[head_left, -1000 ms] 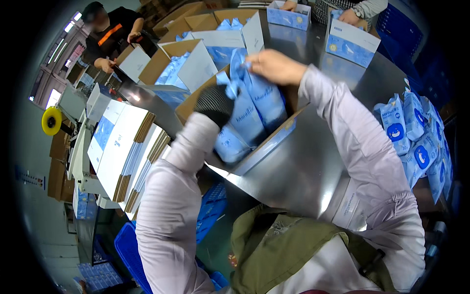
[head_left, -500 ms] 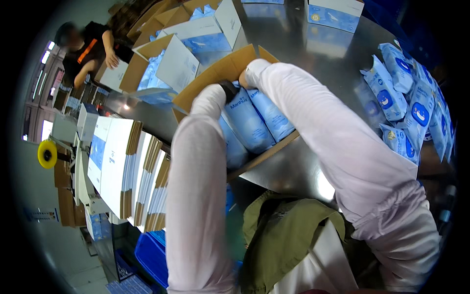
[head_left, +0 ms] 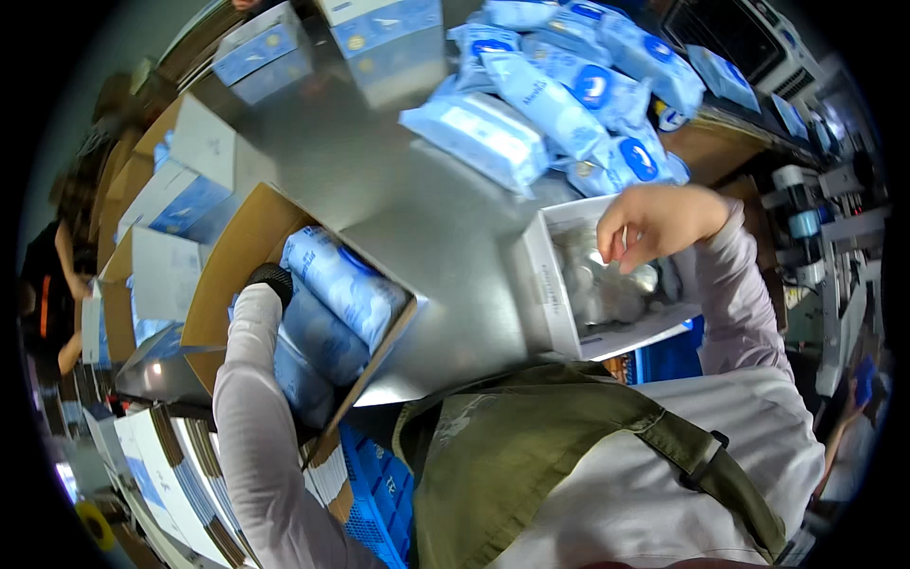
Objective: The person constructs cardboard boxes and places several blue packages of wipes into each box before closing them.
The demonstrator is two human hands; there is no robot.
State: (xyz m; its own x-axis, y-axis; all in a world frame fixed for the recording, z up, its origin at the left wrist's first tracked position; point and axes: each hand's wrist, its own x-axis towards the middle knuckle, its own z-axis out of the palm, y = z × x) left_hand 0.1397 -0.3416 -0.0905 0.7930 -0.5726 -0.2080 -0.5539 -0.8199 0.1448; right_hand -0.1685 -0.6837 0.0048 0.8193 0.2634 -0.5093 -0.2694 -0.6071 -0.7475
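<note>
The right hand point(head_left: 654, 223) hovers over the small white box point(head_left: 559, 284), fingers curled loosely downward and clamped on nothing, above silvery packets inside. Left of that box lies the open cardboard carton point(head_left: 232, 251) packed with pale blue pouches point(head_left: 336, 284); the left hand point(head_left: 270, 280), in a dark glove, is buried among them, its grip hidden. Beyond the white box sits a heap of blue-and-white packs point(head_left: 559, 95) with round blue labels.

A shiny steel worktable point(head_left: 417, 204) fills the middle, with flat carton stacks point(head_left: 161, 455) and blue crates point(head_left: 379, 484) below.
</note>
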